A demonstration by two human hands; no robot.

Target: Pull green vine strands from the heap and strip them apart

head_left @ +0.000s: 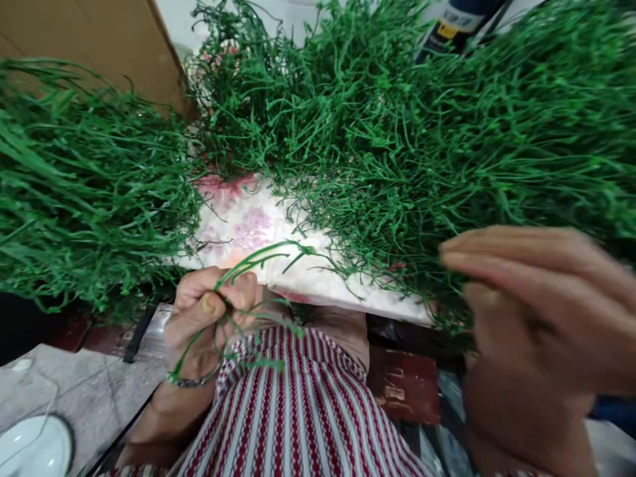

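Observation:
My left hand (213, 321) is closed, thumb and fingers pinching a small bunch of thin green artificial-looking stems (271, 252). The branched tips fan out to the right and hang down over the wrist, which wears a bracelet (196, 382). Off to the right, my right hand (536, 305) is raised, its fingers stretched out side by side with the thumb below them. Nothing shows between them, and motion blurs this hand a little. It hovers by the near edge of a large heap of similar green stems (397, 146).
A second heap of green stems (94, 192) lies at the left, before a cardboard box (99, 46). Both heaps rest on a flower-patterned cloth surface (268, 218). A dark bottle (454, 26) stands behind. At lower left is a white round object (37, 447); a red-brown wooden piece (405, 384) sits below the surface.

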